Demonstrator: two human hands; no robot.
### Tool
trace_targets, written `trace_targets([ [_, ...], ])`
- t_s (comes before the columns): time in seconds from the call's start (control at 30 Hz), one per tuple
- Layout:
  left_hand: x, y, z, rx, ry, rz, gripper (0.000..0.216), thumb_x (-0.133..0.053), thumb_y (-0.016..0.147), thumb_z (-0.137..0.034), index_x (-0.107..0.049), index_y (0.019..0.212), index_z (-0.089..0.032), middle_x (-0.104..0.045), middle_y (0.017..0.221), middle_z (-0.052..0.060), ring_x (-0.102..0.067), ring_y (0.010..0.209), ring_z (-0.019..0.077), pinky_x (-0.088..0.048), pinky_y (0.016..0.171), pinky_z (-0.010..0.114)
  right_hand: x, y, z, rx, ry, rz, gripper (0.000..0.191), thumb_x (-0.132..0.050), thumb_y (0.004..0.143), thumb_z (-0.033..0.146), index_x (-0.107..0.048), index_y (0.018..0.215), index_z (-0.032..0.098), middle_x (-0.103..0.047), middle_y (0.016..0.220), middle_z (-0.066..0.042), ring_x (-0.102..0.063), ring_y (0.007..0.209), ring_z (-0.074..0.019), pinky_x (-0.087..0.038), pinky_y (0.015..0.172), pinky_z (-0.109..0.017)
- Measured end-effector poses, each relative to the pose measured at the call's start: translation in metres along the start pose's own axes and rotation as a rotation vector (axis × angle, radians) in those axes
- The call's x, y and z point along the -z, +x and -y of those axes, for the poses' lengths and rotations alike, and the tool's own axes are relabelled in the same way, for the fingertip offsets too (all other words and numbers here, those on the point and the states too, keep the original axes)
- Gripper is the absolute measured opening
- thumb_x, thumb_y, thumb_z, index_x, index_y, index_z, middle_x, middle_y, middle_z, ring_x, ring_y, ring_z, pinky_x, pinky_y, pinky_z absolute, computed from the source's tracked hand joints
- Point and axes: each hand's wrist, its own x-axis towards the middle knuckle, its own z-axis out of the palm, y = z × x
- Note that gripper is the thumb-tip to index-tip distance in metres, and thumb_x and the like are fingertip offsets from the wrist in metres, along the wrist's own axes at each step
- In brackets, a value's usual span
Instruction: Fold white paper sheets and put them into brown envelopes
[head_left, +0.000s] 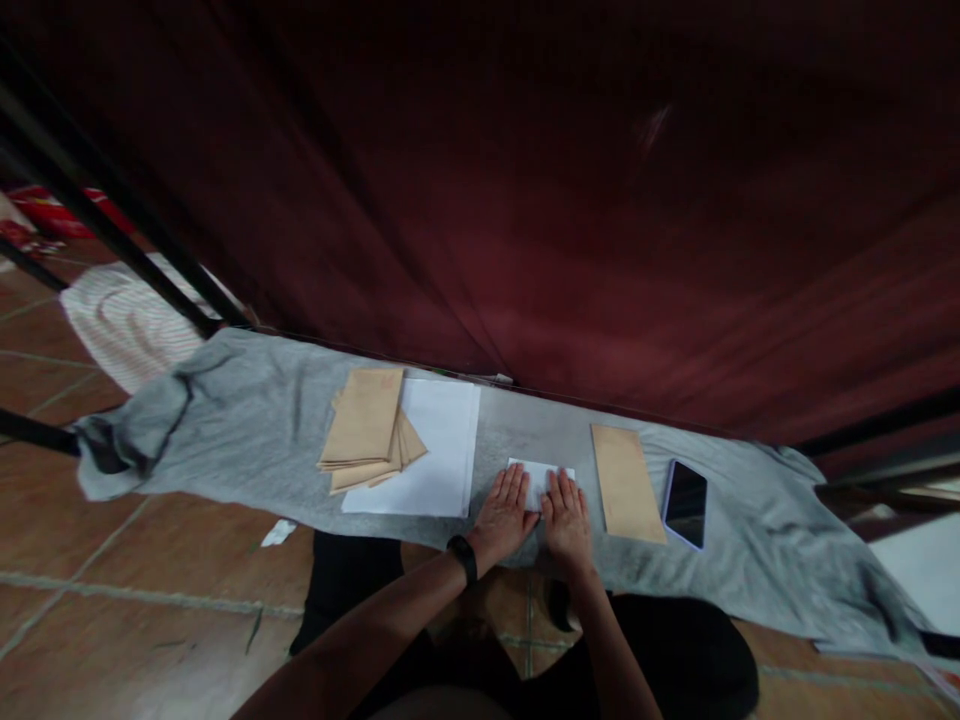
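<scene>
Both hands lie flat on a small folded white paper (541,472), which sits on the grey cloth (247,420) covering the bench, a little right of the middle and close to the near edge. The left hand (504,510) covers the left part of the paper and the right hand (566,515) covers the right part; the two hands are just beside each other, thumbs almost touching. The grip of each hand is open (fingers stretched out and pressed down, nothing closed inside them). A black wristband (464,557) is on the left wrist.

Just right of the paper one brown envelope (626,482) lies alone, and right of it a phone (685,503) with a dark screen lies face up. To the left, a stack of brown envelopes (369,430), slightly fanned, rests on some white sheets (442,450). Behind the bench hangs a dark red curtain (525,200). The floor (112,580) has reddish-brown tiles.
</scene>
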Motion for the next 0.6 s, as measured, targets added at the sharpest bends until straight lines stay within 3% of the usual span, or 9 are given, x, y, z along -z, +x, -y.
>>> trace_targets([
  [0.17, 0.01, -0.009, 0.006, -0.025, -0.019, 0.016, 0.063, -0.046, 0.097, -0.046, -0.046, 0.143, -0.003, -0.046, 0.151, 0.024, -0.039, 0.144, 0.0306, -0.026, 0.121, 0.048, -0.001, 0.0, 0.002, 0.007, -0.038, -0.069, 0.057, -0.035, 0.105, 0.04, -0.032, 0.156, 0.016, -0.032, 0.16, -0.019, -0.034, 0.146, -0.0337, -0.033, 0.112, -0.053],
  [0.3, 0.047, -0.01, 0.045, 0.027, -0.045, -0.066, 0.053, -0.044, 0.099, -0.043, -0.047, 0.144, -0.016, -0.048, 0.152, 0.014, -0.04, 0.144, 0.0246, -0.024, 0.122, 0.046, -0.002, -0.001, 0.003, 0.037, -0.05, -0.109, 0.064, -0.04, 0.103, 0.046, -0.026, 0.158, 0.017, -0.033, 0.16, -0.021, -0.037, 0.144, -0.0368, -0.034, 0.111, -0.056],
  [0.4, 0.087, -0.008, 0.108, 0.302, 0.024, -0.204, 0.055, -0.043, 0.099, -0.041, -0.043, 0.148, -0.015, -0.041, 0.157, 0.016, -0.032, 0.148, 0.029, -0.022, 0.121, 0.049, -0.004, -0.003, 0.002, 0.049, -0.062, -0.108, 0.066, -0.041, 0.103, 0.048, -0.024, 0.159, 0.017, -0.033, 0.16, -0.02, -0.036, 0.144, -0.0367, -0.032, 0.112, -0.057],
  [0.53, 0.13, -0.024, 0.202, 0.796, 0.124, -0.345, 0.076, -0.051, 0.094, -0.052, -0.035, 0.149, -0.002, -0.032, 0.157, 0.029, -0.028, 0.148, 0.0398, -0.029, 0.115, 0.053, -0.007, -0.003, 0.002, 0.02, -0.065, -0.095, 0.066, -0.04, 0.103, 0.049, -0.026, 0.159, 0.017, -0.031, 0.16, -0.02, -0.035, 0.145, -0.0361, -0.031, 0.113, -0.056],
  [0.6, 0.138, -0.042, 0.235, 0.979, 0.12, -0.29, 0.085, -0.059, 0.088, -0.055, -0.032, 0.149, -0.001, -0.038, 0.152, 0.032, -0.037, 0.142, 0.0422, -0.039, 0.107, 0.05, -0.009, -0.004, 0.002, 0.002, -0.062, -0.092, 0.067, -0.04, 0.102, 0.051, -0.027, 0.158, 0.016, -0.031, 0.16, -0.02, -0.036, 0.144, -0.0359, -0.031, 0.114, -0.055],
])
